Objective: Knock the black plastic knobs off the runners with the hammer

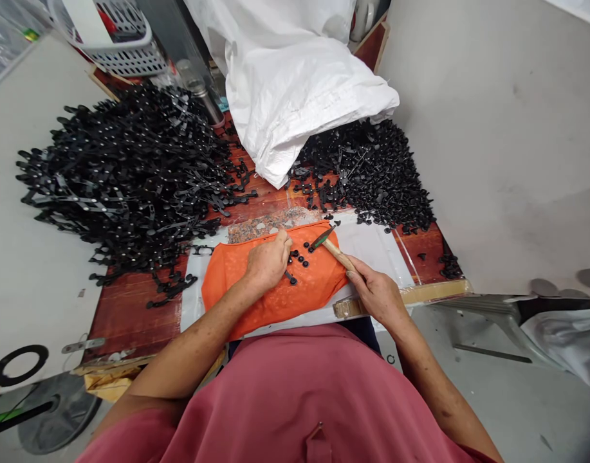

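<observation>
An orange cloth (275,302) lies over a white sheet (372,251) at the front of the table. My right hand (377,292) is closed round the wooden handle of a small hammer (340,254); its dark green-marked head hovers over or rests on the cloth, I cannot tell which. Several small round black plastic pieces (302,259) are scattered on the cloth beside the hammer head. Over the same cloth my left hand (269,260) is closed, fingertips pinched together next to a black strap-like piece (291,276); what the fingers grip is mostly hidden.
To the left rises a big heap of black linked pieces (130,173). Small black parts (381,173) pile up at the right, partly under a white sack (314,96). Behind the left heap stand a steel flask (205,99) and a grey basket (130,58). A taped strip (410,294) edges the table.
</observation>
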`<state>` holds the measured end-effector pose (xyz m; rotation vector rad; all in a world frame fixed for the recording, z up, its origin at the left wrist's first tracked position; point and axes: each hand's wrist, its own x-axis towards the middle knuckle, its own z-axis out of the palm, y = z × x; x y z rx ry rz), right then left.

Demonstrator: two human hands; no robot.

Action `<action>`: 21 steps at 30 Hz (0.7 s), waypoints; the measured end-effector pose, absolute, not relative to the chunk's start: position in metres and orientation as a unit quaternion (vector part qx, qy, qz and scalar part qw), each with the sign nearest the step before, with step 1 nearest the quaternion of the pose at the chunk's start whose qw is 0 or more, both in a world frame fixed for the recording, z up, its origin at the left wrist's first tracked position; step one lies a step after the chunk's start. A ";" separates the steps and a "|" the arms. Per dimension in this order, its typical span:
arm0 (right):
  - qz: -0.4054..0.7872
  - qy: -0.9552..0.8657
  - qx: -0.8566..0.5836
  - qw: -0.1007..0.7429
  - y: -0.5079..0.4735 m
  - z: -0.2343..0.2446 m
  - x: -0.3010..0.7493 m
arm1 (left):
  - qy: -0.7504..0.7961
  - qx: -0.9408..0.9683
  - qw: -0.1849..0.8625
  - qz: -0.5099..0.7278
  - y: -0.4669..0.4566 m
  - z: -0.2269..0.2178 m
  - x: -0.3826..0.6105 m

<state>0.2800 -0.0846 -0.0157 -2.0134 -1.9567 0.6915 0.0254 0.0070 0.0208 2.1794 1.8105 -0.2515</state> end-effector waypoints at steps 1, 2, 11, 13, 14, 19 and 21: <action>0.241 -0.671 -0.691 0.124 -0.084 -0.016 0.280 | 0.630 0.758 0.144 -0.093 0.007 0.021 0.026; 0.245 -0.670 -0.690 0.125 -0.084 -0.016 0.280 | 0.631 0.757 0.141 -0.098 0.006 0.022 0.026; 0.245 -0.692 -0.642 0.221 -0.091 0.005 0.278 | 0.626 0.758 0.145 -0.111 0.007 0.024 0.027; 0.226 -0.715 -0.626 0.216 -0.090 0.015 0.276 | 0.619 0.764 0.149 -0.102 0.008 0.022 0.025; 0.219 -0.725 -0.620 0.205 -0.089 0.019 0.275 | 0.616 0.768 0.149 -0.096 0.009 0.021 0.024; 0.202 -0.749 -0.610 0.162 -0.083 0.028 0.270 | 0.604 0.777 0.164 -0.071 0.011 0.016 0.019; 0.182 -0.753 -0.608 0.176 -0.084 0.026 0.267 | 0.605 0.775 0.170 -0.066 0.011 0.016 0.019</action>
